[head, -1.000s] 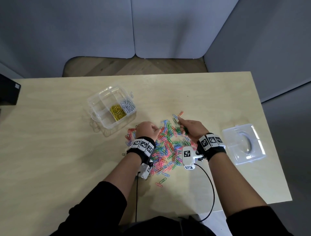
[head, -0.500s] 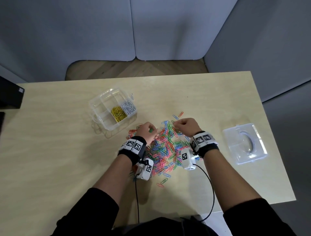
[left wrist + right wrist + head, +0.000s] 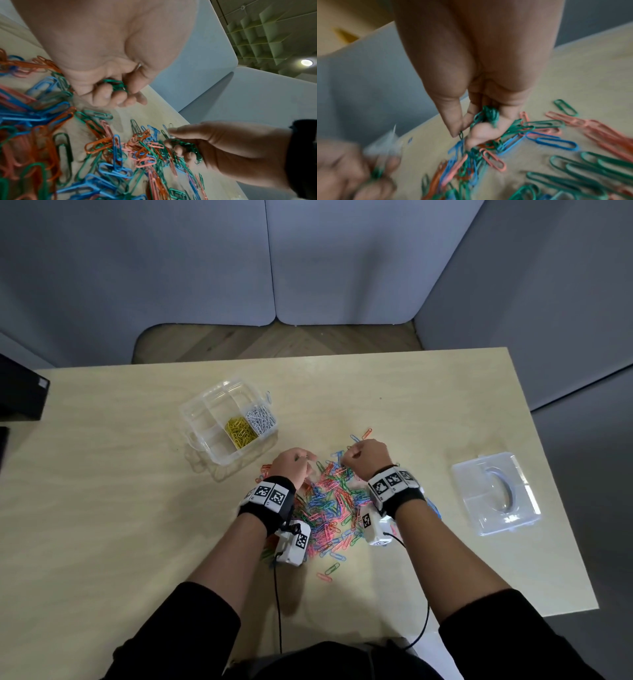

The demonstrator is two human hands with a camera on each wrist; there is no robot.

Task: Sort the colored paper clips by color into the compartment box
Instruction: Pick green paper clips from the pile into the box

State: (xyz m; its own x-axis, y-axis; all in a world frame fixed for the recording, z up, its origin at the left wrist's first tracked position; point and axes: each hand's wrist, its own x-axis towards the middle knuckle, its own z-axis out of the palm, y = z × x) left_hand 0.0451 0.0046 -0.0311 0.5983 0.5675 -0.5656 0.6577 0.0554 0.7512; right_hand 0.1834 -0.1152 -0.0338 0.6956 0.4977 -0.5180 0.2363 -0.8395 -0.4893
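Note:
A heap of green, blue, orange and pink paper clips (image 3: 334,510) lies on the table between my wrists. My left hand (image 3: 294,462) hovers over the heap's far left edge with its fingers curled round a bunch of green clips (image 3: 116,84). My right hand (image 3: 366,455) is at the heap's far right edge and also grips green clips (image 3: 488,115), while its thumb and forefinger pinch one more. The clear compartment box (image 3: 205,409) stands to the far left, with yellow clips (image 3: 239,432) and white clips (image 3: 260,419) in two neighbouring compartments.
The box's clear lid (image 3: 495,498) lies upside down near the table's right edge. A black object (image 3: 20,395) sits at the far left edge. Two loose clips (image 3: 361,435) lie just beyond my right hand, and several more (image 3: 330,571) at the heap's near side.
Both hands have drawn closer together over the far side of the heap. The right hand has shifted left and its fingers have curled in tighter.

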